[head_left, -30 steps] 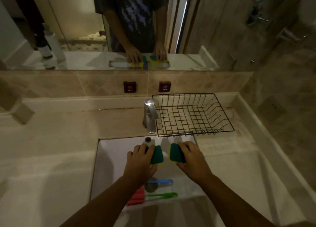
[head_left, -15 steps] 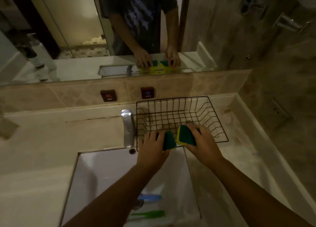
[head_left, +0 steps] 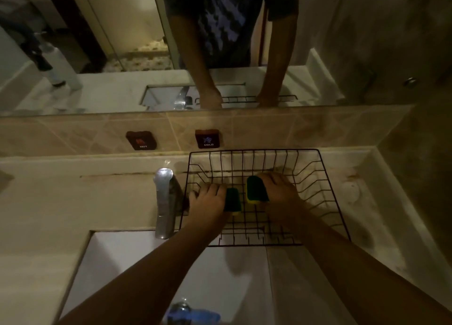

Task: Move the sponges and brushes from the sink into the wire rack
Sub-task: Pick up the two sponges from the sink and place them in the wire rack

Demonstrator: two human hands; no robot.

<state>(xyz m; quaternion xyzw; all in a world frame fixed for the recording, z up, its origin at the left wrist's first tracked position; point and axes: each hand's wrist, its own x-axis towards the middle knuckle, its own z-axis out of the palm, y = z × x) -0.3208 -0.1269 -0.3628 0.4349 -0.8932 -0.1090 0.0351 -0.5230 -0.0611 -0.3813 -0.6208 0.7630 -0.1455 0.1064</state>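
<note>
Two hands reach inside the wire rack (head_left: 318,175), each closed around a green-and-yellow sponge: the left hand (head_left: 208,203) grips the left sponge (head_left: 232,201) and the right hand (head_left: 278,192) grips the right sponge (head_left: 255,190), the two sponges just beside each other low over the rack floor, though I cannot tell whether they touch it. From the rack, the faucet (head_left: 165,202) stands at nine o'clock and the white sink (head_left: 117,263) lies at seven o'clock, where a blue brush (head_left: 195,316) lies at the bottom edge near the drain (head_left: 182,306).
</note>
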